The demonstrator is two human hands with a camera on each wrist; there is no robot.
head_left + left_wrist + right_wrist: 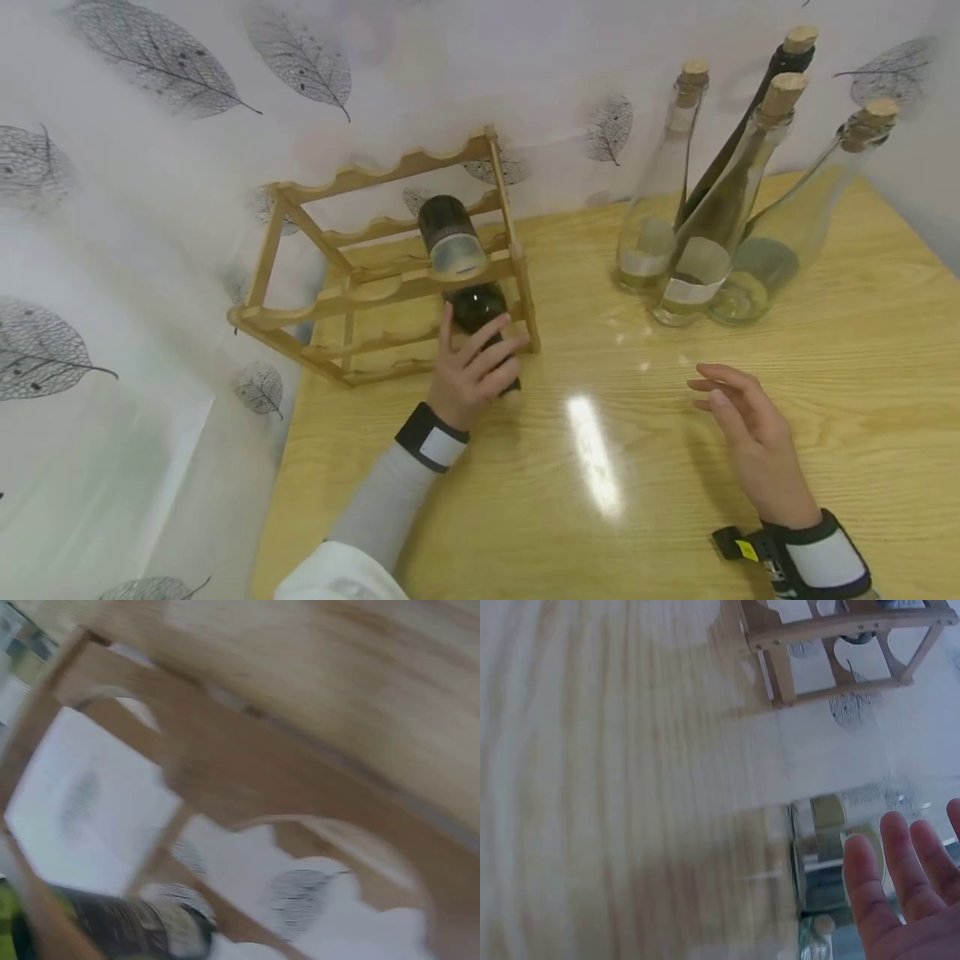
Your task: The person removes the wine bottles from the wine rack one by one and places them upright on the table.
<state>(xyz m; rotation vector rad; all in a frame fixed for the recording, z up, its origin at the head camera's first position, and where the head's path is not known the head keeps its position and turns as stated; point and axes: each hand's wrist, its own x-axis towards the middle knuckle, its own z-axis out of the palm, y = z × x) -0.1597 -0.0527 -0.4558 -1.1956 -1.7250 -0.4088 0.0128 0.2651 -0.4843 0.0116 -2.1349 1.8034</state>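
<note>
A wooden wine rack (390, 289) stands at the left of the table. On its upper tier lies a dark wine bottle (447, 227), its pale-labelled base facing me. Below it, another dark wine bottle (477, 305) lies on the lower tier, its neck pointing toward me. My left hand (472, 375) is at this lower bottle, fingers spread and fairly straight across its neck, hiding part of it. That hand does not show in the blurred left wrist view. My right hand (761, 442) hovers over the table at the right with nothing in it, fingers loosely bent; its fingers (906, 859) also show in the right wrist view.
Several corked bottles stand grouped at the back right, among them a clear bottle (651, 217) and a dark-necked bottle (723, 158). The wooden table (540, 492) meets a wall (555, 50) printed with leaves behind and at the left.
</note>
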